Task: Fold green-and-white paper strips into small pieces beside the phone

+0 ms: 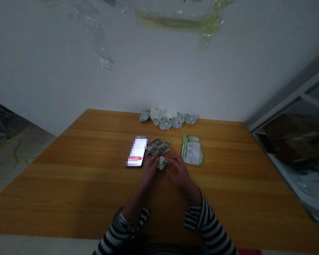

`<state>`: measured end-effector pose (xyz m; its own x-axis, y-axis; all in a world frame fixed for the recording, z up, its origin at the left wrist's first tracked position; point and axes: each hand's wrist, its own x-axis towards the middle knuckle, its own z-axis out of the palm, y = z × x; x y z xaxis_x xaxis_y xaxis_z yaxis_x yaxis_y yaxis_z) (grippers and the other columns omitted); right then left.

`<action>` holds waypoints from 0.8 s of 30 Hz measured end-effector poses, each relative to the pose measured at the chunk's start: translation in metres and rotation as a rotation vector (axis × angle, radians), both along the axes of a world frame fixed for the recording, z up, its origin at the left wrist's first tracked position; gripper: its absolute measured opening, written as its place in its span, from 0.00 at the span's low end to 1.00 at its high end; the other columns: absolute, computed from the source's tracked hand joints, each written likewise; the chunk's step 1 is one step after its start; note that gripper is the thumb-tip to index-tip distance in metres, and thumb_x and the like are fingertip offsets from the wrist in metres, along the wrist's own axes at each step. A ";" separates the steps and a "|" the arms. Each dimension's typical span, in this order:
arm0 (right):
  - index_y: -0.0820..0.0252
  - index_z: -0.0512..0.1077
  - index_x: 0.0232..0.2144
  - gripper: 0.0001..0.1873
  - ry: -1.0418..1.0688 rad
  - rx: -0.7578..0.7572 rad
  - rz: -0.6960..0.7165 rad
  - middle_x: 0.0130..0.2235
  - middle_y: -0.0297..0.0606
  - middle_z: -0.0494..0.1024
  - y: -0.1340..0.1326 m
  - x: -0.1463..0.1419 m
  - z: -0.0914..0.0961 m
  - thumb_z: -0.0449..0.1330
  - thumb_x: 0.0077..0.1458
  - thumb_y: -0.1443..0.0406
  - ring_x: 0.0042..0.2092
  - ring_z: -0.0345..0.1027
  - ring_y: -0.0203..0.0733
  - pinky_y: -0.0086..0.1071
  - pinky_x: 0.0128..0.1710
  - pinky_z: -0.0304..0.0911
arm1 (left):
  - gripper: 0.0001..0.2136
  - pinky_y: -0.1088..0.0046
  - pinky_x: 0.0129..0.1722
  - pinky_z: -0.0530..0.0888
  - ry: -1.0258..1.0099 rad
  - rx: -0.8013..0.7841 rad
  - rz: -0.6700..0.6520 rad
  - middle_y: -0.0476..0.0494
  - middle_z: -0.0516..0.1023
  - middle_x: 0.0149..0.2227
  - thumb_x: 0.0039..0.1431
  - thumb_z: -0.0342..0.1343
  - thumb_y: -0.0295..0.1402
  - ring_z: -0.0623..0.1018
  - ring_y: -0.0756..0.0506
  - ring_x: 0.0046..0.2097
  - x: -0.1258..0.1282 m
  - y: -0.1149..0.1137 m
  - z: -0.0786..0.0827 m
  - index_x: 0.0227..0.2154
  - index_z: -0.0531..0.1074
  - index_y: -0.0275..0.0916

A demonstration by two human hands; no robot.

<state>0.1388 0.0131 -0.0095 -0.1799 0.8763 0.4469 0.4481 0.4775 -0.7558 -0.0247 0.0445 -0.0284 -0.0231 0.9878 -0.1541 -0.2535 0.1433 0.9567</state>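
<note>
Nearest to you, your two striped sleeves [202,221] come in over the near edge of the table [69,184], and your hands meet in front of you at its middle. Your left hand [149,172] is curled, and its fingertips close on the left side of a small folded paper piece [162,163]. Your right hand [180,174] is also half curled, with its fingers reaching to the right side of the same piece. The light is too dim to tell whether they pinch it or only touch it.

The folded paper piece sits right between your two sets of fingertips, just at or above the table surface, so neither hand has any way to go. The left one has the surer hold. The piece is compact, white with green print. Its long axis seems to run roughly away from you, leaning a little to the right, though it is too small to be sure, and I cannot tell which end is the front.

Just beyond your left hand lies a phone [137,152] with its screen lit and its long side running away from you. Beside it, just past the piece, lie a few flat folded strips [157,146]. To the right of those, near your right hand, is a stack of printed sheets [192,154]. Farther off, a heap of folded pieces [168,119] lies along the far edge of the table, by the wall [42,71], and a clear plastic bag [186,17] hangs above
</note>
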 end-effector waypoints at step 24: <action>0.59 0.77 0.19 0.03 0.755 -0.493 -0.344 0.21 0.34 0.77 0.005 -0.011 0.004 0.65 0.39 0.65 0.24 0.67 0.37 0.29 0.26 0.64 | 0.09 0.70 0.36 0.75 0.251 0.105 -0.052 0.45 0.82 0.29 0.51 0.62 0.38 0.79 0.45 0.33 0.015 -0.015 0.021 0.27 0.80 0.37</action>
<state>0.1283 0.0186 -0.0054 0.3060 0.9475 -0.0930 -0.1821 -0.0376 -0.9826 -0.0099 0.0295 -0.0078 0.0040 0.9989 -0.0469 -0.0018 0.0469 0.9989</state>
